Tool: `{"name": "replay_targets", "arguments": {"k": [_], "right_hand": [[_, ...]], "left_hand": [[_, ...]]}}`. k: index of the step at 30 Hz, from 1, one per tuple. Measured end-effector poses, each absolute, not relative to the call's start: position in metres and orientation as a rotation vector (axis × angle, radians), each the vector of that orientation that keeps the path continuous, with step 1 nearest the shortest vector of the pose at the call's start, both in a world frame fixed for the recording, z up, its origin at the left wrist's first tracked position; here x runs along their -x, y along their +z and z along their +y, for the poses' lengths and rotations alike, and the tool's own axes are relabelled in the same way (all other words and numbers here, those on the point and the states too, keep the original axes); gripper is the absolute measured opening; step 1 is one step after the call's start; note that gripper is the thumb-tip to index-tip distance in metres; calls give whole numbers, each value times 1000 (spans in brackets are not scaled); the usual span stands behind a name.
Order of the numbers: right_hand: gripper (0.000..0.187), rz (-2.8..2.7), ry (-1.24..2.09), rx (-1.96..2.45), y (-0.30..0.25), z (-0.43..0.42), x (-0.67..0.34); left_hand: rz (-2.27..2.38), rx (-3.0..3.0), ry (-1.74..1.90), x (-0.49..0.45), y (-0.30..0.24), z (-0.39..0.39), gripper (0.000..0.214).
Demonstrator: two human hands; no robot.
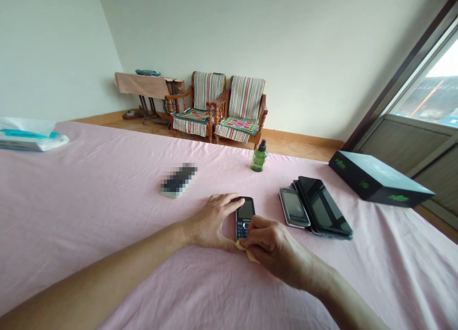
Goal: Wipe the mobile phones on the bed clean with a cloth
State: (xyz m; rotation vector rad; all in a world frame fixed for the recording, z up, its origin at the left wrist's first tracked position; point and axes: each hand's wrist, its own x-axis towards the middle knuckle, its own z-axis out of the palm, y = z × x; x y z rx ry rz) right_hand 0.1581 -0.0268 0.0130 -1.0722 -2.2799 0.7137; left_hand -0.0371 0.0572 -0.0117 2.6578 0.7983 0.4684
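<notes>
A small dark blue keypad phone lies on the pink tablecloth in front of me. My left hand rests beside it, fingers curled over its top left edge and steadying it. My right hand is closed on a small yellowish cloth pressed against the phone's lower end. To the right, apart from my hands, lies a silver phone next to a stack of dark smartphones.
A green spray bottle stands behind the phones. A blurred device lies left of centre. A black box sits at the right edge, a tissue pack at far left. Two wooden chairs stand by the wall.
</notes>
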Motion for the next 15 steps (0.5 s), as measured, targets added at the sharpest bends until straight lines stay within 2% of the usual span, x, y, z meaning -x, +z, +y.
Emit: {"name": "replay_targets", "arguments": {"k": [5, 10, 15], "right_hand": [[29, -2176, 601, 1138, 10, -22, -156], [29, -2296, 729, 1088, 18, -26, -165], [31, -2270, 707, 1158, 22, -26, -176]], "left_hand": [[817, -2651, 457, 36, -10, 56, 98], [797, -2653, 463, 37, -11, 57, 98], [808, -2650, 455, 38, -11, 57, 101]]}}
